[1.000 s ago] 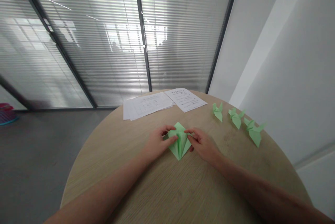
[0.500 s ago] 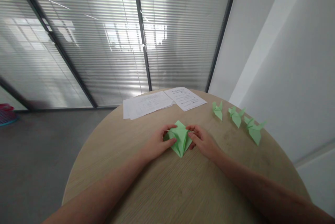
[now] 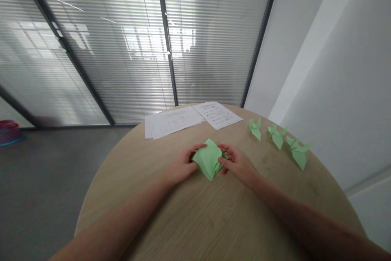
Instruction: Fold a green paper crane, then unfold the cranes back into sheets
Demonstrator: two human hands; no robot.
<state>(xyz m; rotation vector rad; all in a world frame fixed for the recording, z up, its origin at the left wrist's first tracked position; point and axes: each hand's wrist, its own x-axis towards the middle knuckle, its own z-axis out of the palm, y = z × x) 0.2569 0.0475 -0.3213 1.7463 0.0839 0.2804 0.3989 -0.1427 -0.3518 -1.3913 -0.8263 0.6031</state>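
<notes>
A folded light-green paper [image 3: 208, 158], roughly diamond-shaped, is held between both hands over the middle of the round wooden table [image 3: 195, 220]. My left hand [image 3: 183, 165] grips its left corner, fingers at the upper edge and the thumb partly hidden at the lower left. My right hand [image 3: 236, 163] holds the right side, with the thumb on the right edge of a raised flap and the fingers behind it. Layers of the fold show at the lower right of the paper.
Three folded green paper figures [image 3: 255, 130] [image 3: 277, 137] [image 3: 298, 153] stand along the table's right edge. White sheets [image 3: 174, 121] and a printed sheet [image 3: 217, 115] lie at the back. A red-and-blue basket [image 3: 9, 132] is on the floor at far left.
A flap of the green paper has swung over toward the left, so its front now looks broad and smooth. My left thumb has moved off the paper's front to its edge.
</notes>
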